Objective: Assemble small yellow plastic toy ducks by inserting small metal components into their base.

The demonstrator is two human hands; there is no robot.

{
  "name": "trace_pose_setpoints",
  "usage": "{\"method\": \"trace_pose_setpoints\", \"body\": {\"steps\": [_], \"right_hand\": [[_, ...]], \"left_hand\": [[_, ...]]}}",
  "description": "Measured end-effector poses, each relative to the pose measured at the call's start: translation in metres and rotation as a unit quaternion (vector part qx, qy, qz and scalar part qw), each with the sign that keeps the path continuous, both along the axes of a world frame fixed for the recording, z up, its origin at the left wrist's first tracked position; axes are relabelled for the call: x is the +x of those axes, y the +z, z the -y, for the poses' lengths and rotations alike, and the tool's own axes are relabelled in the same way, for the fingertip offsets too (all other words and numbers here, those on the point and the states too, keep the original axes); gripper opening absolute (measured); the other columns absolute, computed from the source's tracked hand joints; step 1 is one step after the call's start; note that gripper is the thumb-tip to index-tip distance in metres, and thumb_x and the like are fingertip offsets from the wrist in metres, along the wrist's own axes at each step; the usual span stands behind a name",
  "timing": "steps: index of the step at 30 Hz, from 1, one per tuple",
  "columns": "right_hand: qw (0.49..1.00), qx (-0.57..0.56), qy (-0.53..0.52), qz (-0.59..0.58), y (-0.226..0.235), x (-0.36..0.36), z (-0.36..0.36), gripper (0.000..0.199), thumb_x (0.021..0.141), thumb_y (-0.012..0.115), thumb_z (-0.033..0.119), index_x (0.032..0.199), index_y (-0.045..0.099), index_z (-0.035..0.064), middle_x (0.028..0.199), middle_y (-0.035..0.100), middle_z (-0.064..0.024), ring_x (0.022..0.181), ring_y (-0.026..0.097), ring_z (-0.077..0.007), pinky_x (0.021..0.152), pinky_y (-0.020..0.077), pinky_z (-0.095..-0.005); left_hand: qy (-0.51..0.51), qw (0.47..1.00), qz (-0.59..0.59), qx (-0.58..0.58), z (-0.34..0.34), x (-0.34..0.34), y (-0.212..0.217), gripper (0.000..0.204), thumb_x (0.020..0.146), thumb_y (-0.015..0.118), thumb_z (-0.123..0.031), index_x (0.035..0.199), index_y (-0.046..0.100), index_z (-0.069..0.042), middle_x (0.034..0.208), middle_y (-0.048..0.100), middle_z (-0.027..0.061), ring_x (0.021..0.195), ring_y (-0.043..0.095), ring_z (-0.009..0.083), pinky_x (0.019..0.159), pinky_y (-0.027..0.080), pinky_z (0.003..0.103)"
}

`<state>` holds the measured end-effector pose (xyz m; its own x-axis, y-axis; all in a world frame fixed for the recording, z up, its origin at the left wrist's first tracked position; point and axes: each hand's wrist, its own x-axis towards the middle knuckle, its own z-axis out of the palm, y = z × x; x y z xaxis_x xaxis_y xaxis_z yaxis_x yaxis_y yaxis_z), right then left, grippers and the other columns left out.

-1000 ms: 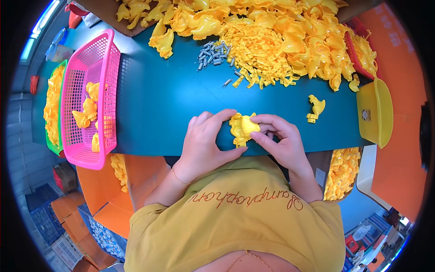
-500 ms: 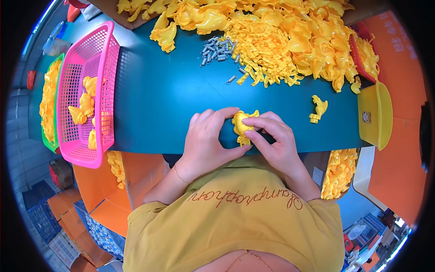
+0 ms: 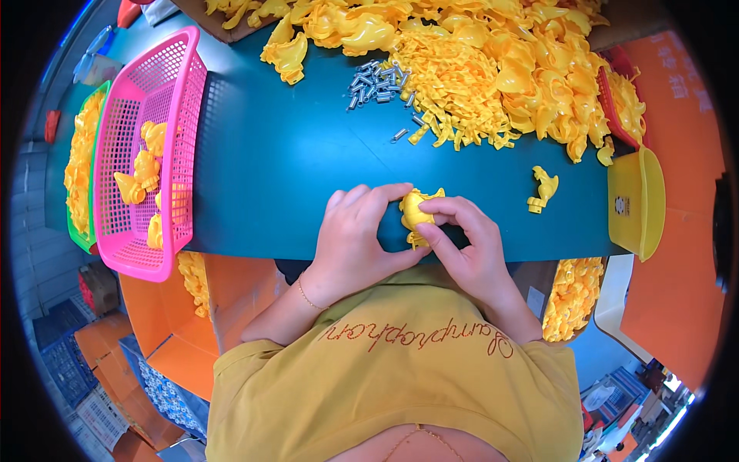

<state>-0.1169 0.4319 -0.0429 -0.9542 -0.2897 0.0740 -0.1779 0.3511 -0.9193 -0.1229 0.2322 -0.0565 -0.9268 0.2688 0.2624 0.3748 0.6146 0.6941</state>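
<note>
Near the front edge of the blue-green table, both my hands hold one yellow plastic figure part [image 3: 416, 213]. My left hand [image 3: 350, 235] curls around its left side, with a fingertip at the top and the thumb at the lower end. My right hand [image 3: 469, 239] pinches it from the right with thumb and fingers. Its underside is hidden. To the right lies another yellow piece [image 3: 543, 189] on the table. Beyond my hands are a small heap of metal springs [image 3: 377, 83] and a pile of small yellow parts [image 3: 454, 81].
A pink basket [image 3: 185, 146] with several yellow pieces stands at the left, beside a green tray [image 3: 94, 239] of yellow parts. Yellow shells [image 3: 531, 69] are heaped at the back. At the right stand a red basket [image 3: 612, 112] and a yellow bin [image 3: 643, 204].
My view has shifted slightly. Both hands still grip the yellow figure part in nearly the same place, and it has turned a little between my fingers.
</note>
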Motion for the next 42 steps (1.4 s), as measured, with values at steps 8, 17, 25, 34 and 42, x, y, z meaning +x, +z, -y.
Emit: {"method": "trace_pose_setpoints", "body": {"steps": [8,17,25,34,42], "right_hand": [[0.986,0.143,0.011,-0.082,0.011,0.005,0.012,0.028,0.089,0.081,0.01,0.114,0.069,0.0032,0.099,0.072,-0.0082,0.088,0.071,-0.0181,0.08,0.054,-0.0309],[0.986,0.065,0.059,-0.14,0.01,-0.026,-0.002,0.025,0.081,0.087,0.013,0.102,0.075,0.0064,0.097,0.073,-0.0056,0.087,0.065,-0.0214,0.082,0.0526,-0.0347],[0.926,0.239,0.098,-0.275,0.007,-0.116,0.007,0.017,0.093,0.073,0.013,0.109,0.075,0.008,0.103,0.069,-0.0055,0.098,0.063,-0.0254,0.078,0.0527,-0.0372],[0.923,0.26,0.172,-0.227,0.019,-0.103,0.001,0.01,0.093,0.072,0.015,0.102,0.072,0.01,0.096,0.07,-0.0029,0.095,0.065,-0.0275,0.079,0.0536,-0.04],[0.944,0.111,0.224,-0.214,0.012,-0.073,-0.031,0.028,0.084,0.08,0.005,0.111,0.075,0.0098,0.106,0.075,-0.0033,0.093,0.067,-0.0262,0.079,0.0562,-0.0376]], "left_hand": [[-0.018,0.999,0.036,0.012,0.003,0.002,-0.002,0.066,0.068,0.092,-0.027,0.126,0.064,-0.013,0.106,0.07,0.0032,0.094,0.065,0.0233,0.082,0.044,0.038],[-0.035,0.997,0.058,0.035,0.012,0.001,0.006,0.068,0.066,0.093,-0.025,0.126,0.063,-0.012,0.1,0.067,0.0026,0.088,0.063,0.0218,0.083,0.045,0.037],[-0.085,0.994,0.063,0.036,0.018,-0.004,0.006,0.07,0.064,0.095,-0.027,0.125,0.065,-0.013,0.096,0.065,0.0007,0.082,0.061,0.0193,0.083,0.045,0.036],[-0.106,0.991,0.077,0.037,0.022,-0.005,0.004,0.074,0.063,0.096,-0.027,0.129,0.065,-0.015,0.097,0.065,-0.0002,0.083,0.06,0.0195,0.082,0.044,0.036],[-0.126,0.987,0.095,0.042,0.025,-0.012,0.007,0.079,0.059,0.099,-0.027,0.13,0.068,-0.013,0.1,0.068,-0.0014,0.082,0.058,0.0174,0.083,0.043,0.033]]}}
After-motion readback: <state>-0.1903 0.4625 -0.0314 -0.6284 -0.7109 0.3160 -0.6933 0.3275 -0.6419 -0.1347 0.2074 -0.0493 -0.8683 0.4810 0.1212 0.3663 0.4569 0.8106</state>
